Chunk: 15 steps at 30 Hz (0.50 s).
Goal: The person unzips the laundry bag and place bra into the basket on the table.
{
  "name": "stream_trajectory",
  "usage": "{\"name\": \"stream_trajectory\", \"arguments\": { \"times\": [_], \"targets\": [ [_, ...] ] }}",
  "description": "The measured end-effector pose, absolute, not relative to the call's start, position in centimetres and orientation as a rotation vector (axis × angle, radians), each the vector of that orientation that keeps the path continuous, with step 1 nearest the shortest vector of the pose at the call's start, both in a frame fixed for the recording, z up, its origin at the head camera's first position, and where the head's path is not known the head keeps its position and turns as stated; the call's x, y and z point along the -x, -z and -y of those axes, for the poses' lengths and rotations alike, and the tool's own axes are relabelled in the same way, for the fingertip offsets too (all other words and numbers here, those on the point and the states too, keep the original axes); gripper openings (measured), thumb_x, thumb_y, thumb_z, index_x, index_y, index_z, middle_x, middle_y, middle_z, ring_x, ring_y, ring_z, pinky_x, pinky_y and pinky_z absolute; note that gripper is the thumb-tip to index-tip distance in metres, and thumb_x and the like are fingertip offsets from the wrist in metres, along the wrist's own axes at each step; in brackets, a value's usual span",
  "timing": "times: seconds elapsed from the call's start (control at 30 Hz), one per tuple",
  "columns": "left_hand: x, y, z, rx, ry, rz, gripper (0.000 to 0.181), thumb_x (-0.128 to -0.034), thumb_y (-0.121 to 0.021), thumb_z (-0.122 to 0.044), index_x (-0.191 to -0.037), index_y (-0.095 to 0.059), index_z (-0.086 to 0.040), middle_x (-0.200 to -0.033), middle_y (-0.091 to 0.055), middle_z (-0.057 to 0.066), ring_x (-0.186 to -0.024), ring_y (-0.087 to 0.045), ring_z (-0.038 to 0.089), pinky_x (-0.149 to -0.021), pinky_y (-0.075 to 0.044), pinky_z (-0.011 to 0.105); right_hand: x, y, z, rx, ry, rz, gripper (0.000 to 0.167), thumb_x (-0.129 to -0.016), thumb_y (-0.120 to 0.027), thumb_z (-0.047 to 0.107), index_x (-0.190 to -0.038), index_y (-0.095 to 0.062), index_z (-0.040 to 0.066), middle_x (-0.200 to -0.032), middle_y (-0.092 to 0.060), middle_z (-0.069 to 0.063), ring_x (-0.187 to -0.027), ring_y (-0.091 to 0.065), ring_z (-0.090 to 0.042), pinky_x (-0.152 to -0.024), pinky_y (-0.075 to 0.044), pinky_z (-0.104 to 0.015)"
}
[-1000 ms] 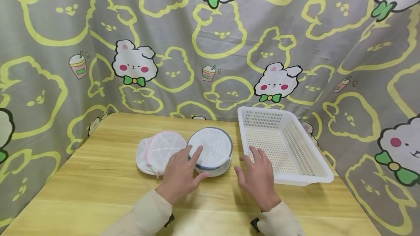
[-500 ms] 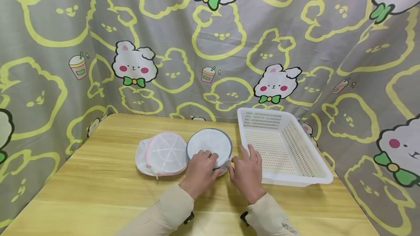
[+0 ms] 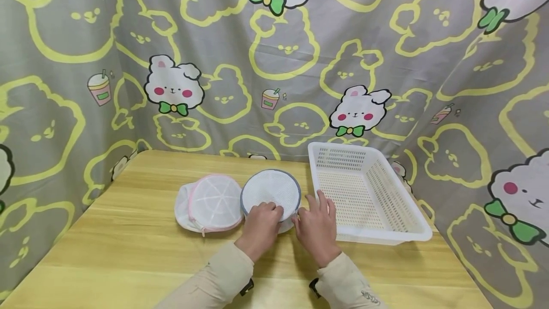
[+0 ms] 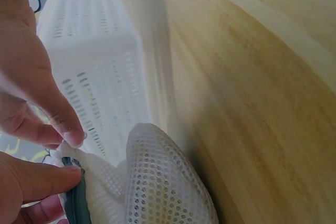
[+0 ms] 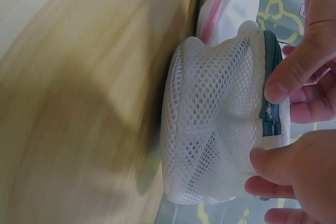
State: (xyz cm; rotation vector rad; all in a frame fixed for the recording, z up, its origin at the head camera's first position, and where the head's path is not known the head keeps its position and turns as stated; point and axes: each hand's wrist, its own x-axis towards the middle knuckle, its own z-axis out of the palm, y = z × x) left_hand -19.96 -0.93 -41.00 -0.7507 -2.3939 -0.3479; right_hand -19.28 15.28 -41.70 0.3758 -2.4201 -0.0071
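Observation:
A round white mesh laundry bag (image 3: 271, 187) with a dark grey-blue rim lies on the table in the head view. My left hand (image 3: 260, 228) grips its near rim, the thumb pressing beside the zipper (image 5: 271, 111) in the right wrist view. My right hand (image 3: 318, 230) pinches the rim's edge farther right, thumb against forefinger. Whether it has the zipper's pull tab is hidden by the fingers. Left of this bag, and close to it, lies a second mesh laundry bag (image 3: 216, 201) with a pink rim and a dangling zipper pull.
A white plastic basket (image 3: 377, 235) with slotted walls stands on the right, just beyond my right hand. Under everything is a wooden table (image 3: 111, 242). A grey patterned curtain (image 3: 231, 42) hangs behind it and at both sides.
Both hands have come together at the near rim of the grey-rimmed bag and taken hold of it. My left hand moved right, my right hand moved left. The bags and basket stay put.

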Motion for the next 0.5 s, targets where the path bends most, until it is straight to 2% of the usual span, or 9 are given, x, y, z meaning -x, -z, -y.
{"name": "stream_trajectory", "arguments": {
  "times": [0.17,0.3,0.4,0.5],
  "targets": [
    [19.8,40.8,1.2,0.728,0.308,2.423,0.012,-0.0762,-0.078,-0.009,-0.083,-0.067,-0.009,-0.076,-0.062,0.003,-0.066,-0.06,0.022,-0.051,-0.046,0.033,19.3,41.7,-15.0,-0.415,0.002,2.381,0.017,-0.07,-0.085,0.021,-0.07,-0.072,0.01,-0.111,-0.064,-0.015,-0.122,-0.046,-0.043,-0.094,-0.039,-0.056],
    [19.7,40.4,1.6,0.7,0.292,2.475,0.016,-0.0724,-0.078,-0.007,-0.084,-0.068,-0.009,-0.077,-0.062,0.003,-0.067,-0.06,0.023,-0.053,-0.046,0.034,19.2,41.8,-14.9,-0.483,-0.069,2.343,0.015,-0.07,-0.083,0.013,-0.068,-0.069,0.007,-0.106,-0.064,-0.018,-0.116,-0.05,-0.044,-0.091,-0.043,-0.054],
    [19.5,40.1,1.9,0.69,0.275,2.506,0.019,-0.0697,-0.08,-0.011,-0.083,-0.067,-0.01,-0.076,-0.061,0.002,-0.068,-0.059,0.023,-0.055,-0.046,0.035,18.9,41.9,-14.7,-0.513,-0.128,2.324,0.017,-0.071,-0.08,0.011,-0.066,-0.064,0.007,-0.097,-0.062,-0.017,-0.103,-0.053,-0.041,-0.081,-0.047,-0.05],
    [19.3,39.9,2.0,0.693,0.264,2.514,0.019,-0.0731,-0.08,-0.018,-0.082,-0.066,-0.011,-0.076,-0.061,0.001,-0.068,-0.058,0.022,-0.055,-0.045,0.034,18.6,42.0,-14.3,-0.539,-0.168,2.303,0.017,-0.073,-0.075,0.01,-0.065,-0.061,0.008,-0.083,-0.058,-0.013,-0.084,-0.053,-0.034,-0.065,-0.047,-0.043]
  ]
}}
